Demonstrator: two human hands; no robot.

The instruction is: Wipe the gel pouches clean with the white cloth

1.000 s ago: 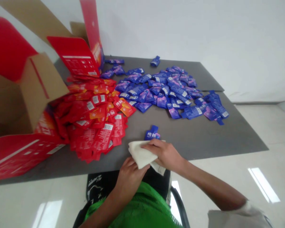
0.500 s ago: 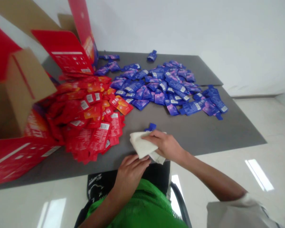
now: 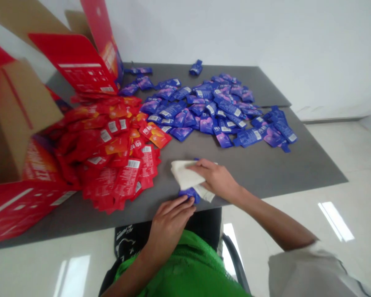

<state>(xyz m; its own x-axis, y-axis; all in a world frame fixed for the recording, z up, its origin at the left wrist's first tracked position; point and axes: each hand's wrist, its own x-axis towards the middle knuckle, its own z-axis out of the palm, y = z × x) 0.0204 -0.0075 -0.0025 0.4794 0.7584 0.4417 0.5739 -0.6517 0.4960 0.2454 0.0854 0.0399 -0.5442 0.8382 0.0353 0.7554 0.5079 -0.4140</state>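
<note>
A folded cream cloth [image 3: 185, 175] is gripped in my right hand [image 3: 218, 177], its fingers closed over the top. The cloth lies across a small blue pouch [image 3: 190, 194] near the table's front edge and hides most of it. My left hand [image 3: 172, 218] holds the pouch's near end down against the table with its fingertips. The thumb of that hand is hidden.
Red pouches [image 3: 111, 144] lie heaped on the left, spilling from a tipped red carton [image 3: 27, 206]. Behind it stands another open red carton [image 3: 77, 62]. Many blue pouches [image 3: 204, 107] are spread over the back of the grey table [image 3: 266, 165]. A white wall [image 3: 235, 33] borders the far side.
My right hand and the cloth have moved slightly away from me, uncovering the near part of the blue pouch. My left hand stays nearly in place at its end.
</note>
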